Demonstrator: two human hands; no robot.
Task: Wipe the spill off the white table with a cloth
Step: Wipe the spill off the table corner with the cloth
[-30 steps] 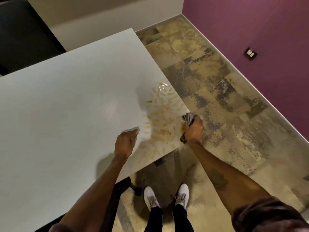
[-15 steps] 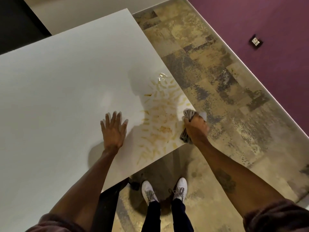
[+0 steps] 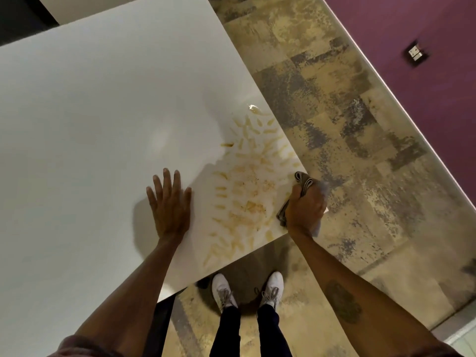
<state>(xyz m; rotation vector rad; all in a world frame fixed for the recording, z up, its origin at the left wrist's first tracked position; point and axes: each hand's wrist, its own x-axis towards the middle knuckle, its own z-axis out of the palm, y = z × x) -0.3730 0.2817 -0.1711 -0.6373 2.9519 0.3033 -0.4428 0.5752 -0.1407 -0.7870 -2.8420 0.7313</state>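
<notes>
One soft, light cloth (image 3: pixel 300 188) is bunched in the closed right hand (image 3: pixel 305 208); left of it lies the wet spill (image 3: pixel 247 186), probably slippery. The left hand (image 3: pixel 168 202) lies open and flat on the counter (image 3: pixel 90 124).

The right hand (image 3: pixel 305 210) covers most of the cloth (image 3: pixel 303 182), so only bunched ends show. The table (image 3: pixel 103 112) runs past the left edge, and the wall socket (image 3: pixel 415 55) is blurred.

One head-worn wide-angle view looks steeply down, close over the table corner (image 3: pixel 257 104) and floor (image 3: pixel 347 150).
</notes>
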